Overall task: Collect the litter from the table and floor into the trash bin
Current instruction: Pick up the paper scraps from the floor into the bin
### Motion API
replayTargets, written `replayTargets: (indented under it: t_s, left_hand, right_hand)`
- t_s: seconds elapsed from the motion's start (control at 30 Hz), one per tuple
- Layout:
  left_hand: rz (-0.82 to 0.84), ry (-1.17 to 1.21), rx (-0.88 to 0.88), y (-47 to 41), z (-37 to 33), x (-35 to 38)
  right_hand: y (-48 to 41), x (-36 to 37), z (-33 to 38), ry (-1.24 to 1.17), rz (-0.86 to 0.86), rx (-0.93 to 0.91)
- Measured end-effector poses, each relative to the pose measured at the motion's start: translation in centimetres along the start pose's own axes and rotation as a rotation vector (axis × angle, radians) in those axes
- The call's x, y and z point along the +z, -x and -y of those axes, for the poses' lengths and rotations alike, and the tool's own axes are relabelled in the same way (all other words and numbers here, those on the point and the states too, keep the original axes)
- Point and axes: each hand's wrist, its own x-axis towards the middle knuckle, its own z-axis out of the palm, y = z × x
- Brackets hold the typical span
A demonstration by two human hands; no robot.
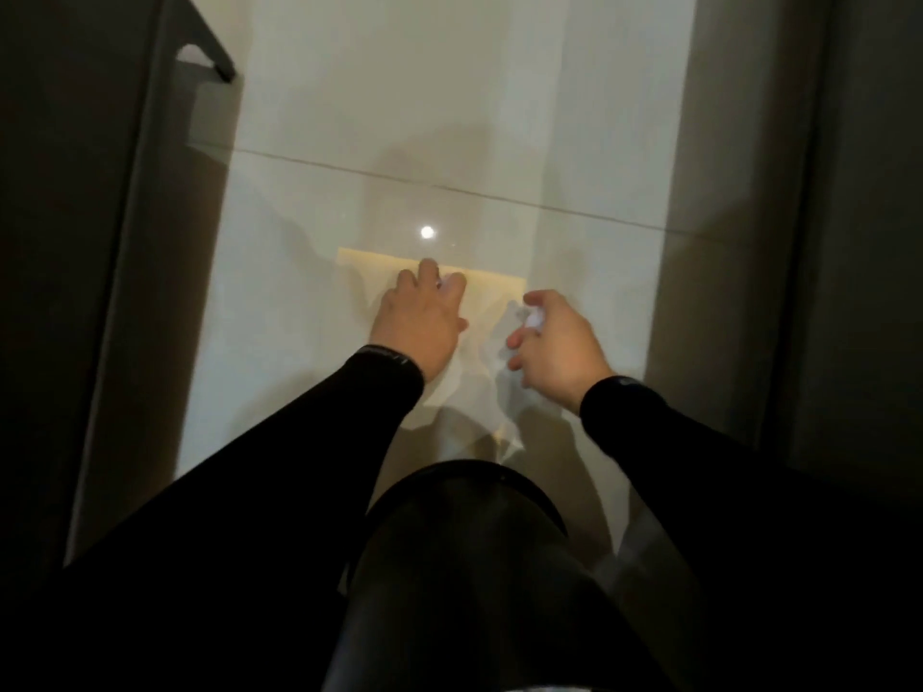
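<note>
A pale yellow paper sheet (494, 287) lies flat on the glossy floor, with a crumpled clear plastic wrapper (479, 392) over its near part. My left hand (419, 327) rests on the sheet, fingers apart and fingertips at its far edge. My right hand (554, 342) hovers just right of the sheet, closed around a small white crumpled scrap (533, 320). The black trash bin (464, 551) stands directly below my arms at the bottom centre, rim toward the sheet.
Light floor tiles (449, 117) stretch ahead with a grout line across. A dark wall or furniture panel (125, 242) runs along the left, another dark panel (799, 242) along the right, leaving a narrow corridor.
</note>
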Motion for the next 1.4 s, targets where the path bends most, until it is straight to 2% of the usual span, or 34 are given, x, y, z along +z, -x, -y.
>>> replayTargets:
  t_s: [0.1, 0.2, 0.27, 0.33, 0.47, 0.5, 0.57, 0.7, 0.87, 0.97, 1.1, 1.2, 1.27, 1.33, 1.4]
  left_hand:
    - [0.041, -0.062, 0.023, 0.6, -0.4, -0.3]
    - [0.197, 0.212, -0.149, 2.8, 0.2, -2.0]
    - [0.239, 0.387, -0.23, 5.5, 0.5, -4.2]
    - [0.163, 0.551, -0.244, 9.2, 0.1, -7.1]
    - [-0.157, 0.773, -0.154, 18.9, -3.5, -14.1]
    - [-0.196, 0.806, -0.13, 21.3, -4.8, -15.3]
    - [-0.135, 0.85, -0.121, 25.5, -7.1, -16.5]
    - [0.076, 0.886, -0.191, 31.8, -9.6, -15.7]
    - [0.245, 1.004, -0.398, 36.9, -9.8, -14.5]
    - [0.358, 0.942, -0.405, 37.7, -9.3, -14.0]
    - [0.248, 0.848, -0.511, 38.3, -7.3, -12.7]
    - [0.177, 0.844, -0.54, 38.5, -5.9, -11.8]
    - [0.16, 0.853, -0.53, 38.6, -5.0, -11.0]
    - [0.154, 0.861, -0.511, 38.7, -4.2, -10.5]
    - [0.129, 0.842, -0.497, 38.8, -3.4, -10.6]
  right_hand:
    - [1.2, -1.5, 0.2, -0.005, -0.008, 0.02]
    - [3.3, -3.7, 1.2, -0.028, -0.081, -0.023]
    - [5.7, -4.9, 1.9, -0.053, -0.137, -0.016]
    - [8.7, -6.0, 2.6, -0.083, -0.196, 0.053]
    - [16.6, -7.1, 3.0, -0.038, -0.133, 0.101]
    - [18.6, -7.0, 2.5, -0.023, -0.133, 0.112]
    - [22.6, -7.0, 1.4, -0.152, -0.116, 0.196]
    - [29.7, -7.3, 0.0, -0.28, 0.013, 0.289]
    - [35.3, -6.6, -1.0, -0.683, 0.14, 0.492]
    - [36.5, -5.7, -2.9, -0.906, 0.084, 0.504]
    - [37.8, -2.8, -6.9, -0.674, -0.051, 0.685]
    - [38.1, 0.5, -9.1, -0.703, 0.056, 0.819]
    - [37.4, 2.3, -9.5, -0.785, 0.125, 0.811]
    - [36.5, 3.3, -9.9, -0.862, 0.048, 0.77]
    - [35.9, 3.6, -10.3, -0.788, 0.001, 0.712]
